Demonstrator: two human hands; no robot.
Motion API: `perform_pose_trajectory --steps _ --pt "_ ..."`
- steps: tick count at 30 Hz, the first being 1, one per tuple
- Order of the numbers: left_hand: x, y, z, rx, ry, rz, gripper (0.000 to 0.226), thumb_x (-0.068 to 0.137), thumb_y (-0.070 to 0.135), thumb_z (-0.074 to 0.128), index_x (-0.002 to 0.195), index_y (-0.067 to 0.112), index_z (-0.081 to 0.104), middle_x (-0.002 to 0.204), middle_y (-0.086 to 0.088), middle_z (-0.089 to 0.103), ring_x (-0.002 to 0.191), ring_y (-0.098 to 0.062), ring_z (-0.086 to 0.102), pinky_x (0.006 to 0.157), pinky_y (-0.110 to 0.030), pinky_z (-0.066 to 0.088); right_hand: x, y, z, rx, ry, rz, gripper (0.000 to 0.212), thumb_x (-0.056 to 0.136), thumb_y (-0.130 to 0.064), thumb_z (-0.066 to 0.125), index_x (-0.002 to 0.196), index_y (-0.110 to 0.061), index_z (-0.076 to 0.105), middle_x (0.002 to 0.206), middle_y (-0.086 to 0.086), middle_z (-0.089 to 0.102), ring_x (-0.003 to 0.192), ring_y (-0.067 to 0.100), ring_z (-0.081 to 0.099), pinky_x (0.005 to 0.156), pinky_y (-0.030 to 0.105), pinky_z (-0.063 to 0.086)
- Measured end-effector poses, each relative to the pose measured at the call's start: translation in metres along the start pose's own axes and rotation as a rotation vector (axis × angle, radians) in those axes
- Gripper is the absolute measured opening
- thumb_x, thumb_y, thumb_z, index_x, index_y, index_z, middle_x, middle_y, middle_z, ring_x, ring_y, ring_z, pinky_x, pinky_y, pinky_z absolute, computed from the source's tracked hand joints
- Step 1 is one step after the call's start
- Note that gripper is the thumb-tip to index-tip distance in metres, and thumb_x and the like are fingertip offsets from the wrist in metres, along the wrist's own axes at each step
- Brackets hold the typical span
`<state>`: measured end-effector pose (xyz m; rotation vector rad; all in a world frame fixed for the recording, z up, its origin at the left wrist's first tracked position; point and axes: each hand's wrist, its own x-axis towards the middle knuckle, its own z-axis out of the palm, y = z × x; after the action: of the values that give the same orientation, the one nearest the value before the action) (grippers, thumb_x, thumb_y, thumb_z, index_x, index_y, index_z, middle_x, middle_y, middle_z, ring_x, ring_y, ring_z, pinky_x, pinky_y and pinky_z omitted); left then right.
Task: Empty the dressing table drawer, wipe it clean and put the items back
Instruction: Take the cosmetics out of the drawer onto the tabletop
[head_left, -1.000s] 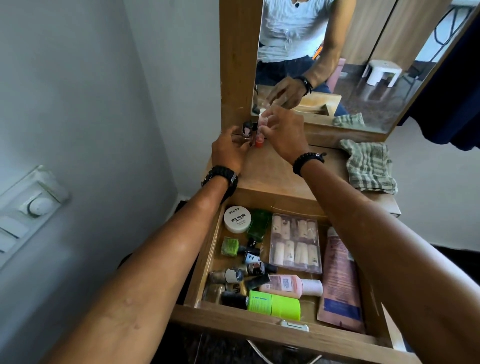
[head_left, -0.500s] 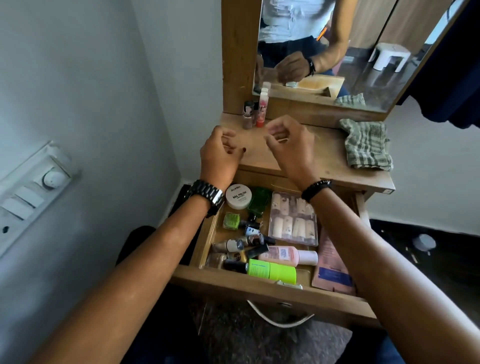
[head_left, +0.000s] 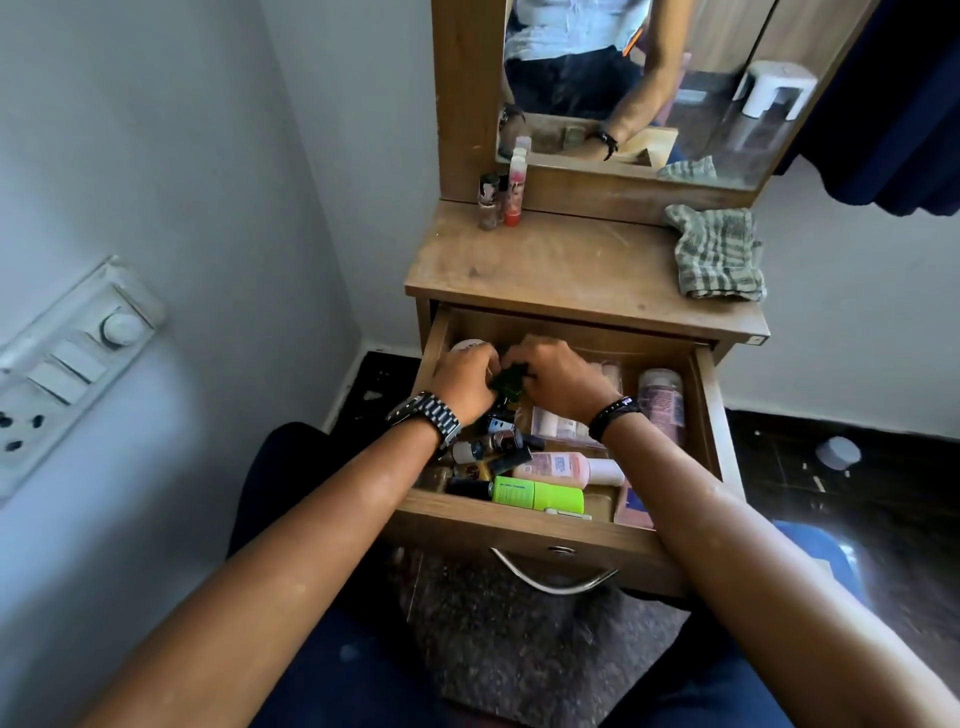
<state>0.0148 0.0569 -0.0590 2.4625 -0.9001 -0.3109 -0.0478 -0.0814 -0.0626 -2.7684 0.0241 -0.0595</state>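
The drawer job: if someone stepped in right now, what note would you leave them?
Left hand and right hand: both down in the open wooden drawer, fingers curled on a dark green glass bottle.
Done: small brown bottle and red-capped pink tube stand on the wooden tabletop.
Left: lime green tube, pink lotion bottle and the rest remain inside. Then wipe with the checked green cloth and refill.

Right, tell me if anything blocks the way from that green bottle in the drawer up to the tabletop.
Nothing visible does. Both hands, left and right, are at the green bottle in the open drawer. The tabletop above is bare in the middle, with small bottles at its back left and a checked cloth on the right.
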Motion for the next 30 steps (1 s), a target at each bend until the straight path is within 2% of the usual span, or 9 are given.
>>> perform_pose_trajectory --steps 3,8,11,13,18,20,23,25,30 --pt "-0.001 0.002 0.0 0.012 -0.129 -0.051 0.045 0.082 0.0 0.056 0.123 0.01 0.04 0.116 -0.016 0.059 0.105 -0.03 0.058 0.076 -0.029 0.047 -0.002 0.004 0.004 0.013 -0.049 0.035 0.034 0.086 -0.004 0.055 0.117 -0.015 0.061 0.116 0.008 0.051 0.1 0.021 0.055 0.086 0.026 0.048" --pt "-0.002 0.002 -0.003 -0.044 -0.199 -0.094 0.055 0.083 -0.003 0.051 0.129 0.015 0.028 0.092 -0.008 0.057 0.076 -0.022 0.058 0.053 -0.028 0.047 -0.002 0.004 0.012 -0.066 -0.075 0.027 0.049 0.081 -0.004 0.062 0.126 -0.023 0.054 0.121 0.008 0.044 0.105 0.023 0.049 0.09 0.034 0.05" --pt "-0.003 0.002 -0.005 -0.109 -0.201 -0.119 0.061 0.082 -0.003 0.051 0.134 0.016 0.026 0.104 -0.012 0.061 0.088 -0.026 0.061 0.065 -0.033 0.051 0.0 0.0 0.015 -0.149 -0.04 0.022 0.046 0.083 -0.007 0.062 0.124 -0.024 0.052 0.12 0.007 0.044 0.106 0.025 0.048 0.085 0.038 0.052" --pt "-0.003 0.001 -0.005 -0.135 -0.194 -0.134 0.061 0.082 -0.003 0.05 0.134 0.017 0.025 0.105 -0.01 0.059 0.086 -0.023 0.058 0.061 -0.029 0.048 -0.001 -0.001 0.016 -0.192 -0.022 -0.012 0.044 0.083 -0.008 0.062 0.123 -0.023 0.052 0.119 0.006 0.044 0.105 0.024 0.047 0.08 0.038 0.053" --pt "-0.007 0.002 -0.006 -0.151 -0.151 -0.097 0.064 0.081 -0.004 0.051 0.135 0.018 0.025 0.107 -0.01 0.061 0.091 -0.024 0.06 0.068 -0.032 0.052 -0.005 0.005 0.013 -0.164 -0.019 -0.111 0.039 0.085 -0.008 0.061 0.121 -0.024 0.056 0.121 0.006 0.045 0.103 0.023 0.051 0.078 0.039 0.054" --pt "-0.008 0.001 -0.007 -0.159 -0.12 -0.057 0.065 0.081 -0.005 0.053 0.136 0.016 0.025 0.108 -0.009 0.061 0.093 -0.023 0.06 0.067 -0.031 0.052 -0.006 0.009 0.009 -0.126 -0.023 -0.117 0.043 0.083 -0.008 0.064 0.122 -0.023 0.055 0.125 0.006 0.045 0.107 0.024 0.05 0.083 0.039 0.053" --pt "-0.007 -0.003 -0.01 -0.266 -0.034 -0.013 0.064 0.081 -0.004 0.056 0.135 0.015 0.027 0.11 -0.007 0.063 0.1 -0.022 0.062 0.087 -0.04 0.052 -0.007 0.014 0.001 -0.044 -0.009 -0.115 0.048 0.082 -0.009 0.066 0.127 -0.02 0.053 0.132 0.005 0.045 0.116 0.024 0.048 0.093 0.039 0.048" --pt "-0.006 -0.005 -0.014 -0.389 0.028 -0.023 0.062 0.082 -0.004 0.056 0.135 0.014 0.029 0.108 -0.006 0.064 0.1 -0.02 0.061 0.09 -0.038 0.05 -0.006 0.015 -0.004 0.033 0.014 -0.097 0.05 0.083 -0.012 0.067 0.13 -0.017 0.051 0.134 0.005 0.049 0.121 0.023 0.048 0.1 0.041 0.044" --pt "-0.011 -0.006 -0.03 -0.466 0.332 -0.028 0.046 0.085 0.001 0.055 0.127 0.014 0.041 0.101 0.0 0.063 0.087 -0.01 0.058 0.069 -0.015 0.047 -0.013 0.007 -0.021 0.439 0.037 0.052 0.044 0.085 -0.017 0.066 0.127 -0.016 0.052 0.123 0.003 0.06 0.112 0.018 0.059 0.098 0.036 0.048"
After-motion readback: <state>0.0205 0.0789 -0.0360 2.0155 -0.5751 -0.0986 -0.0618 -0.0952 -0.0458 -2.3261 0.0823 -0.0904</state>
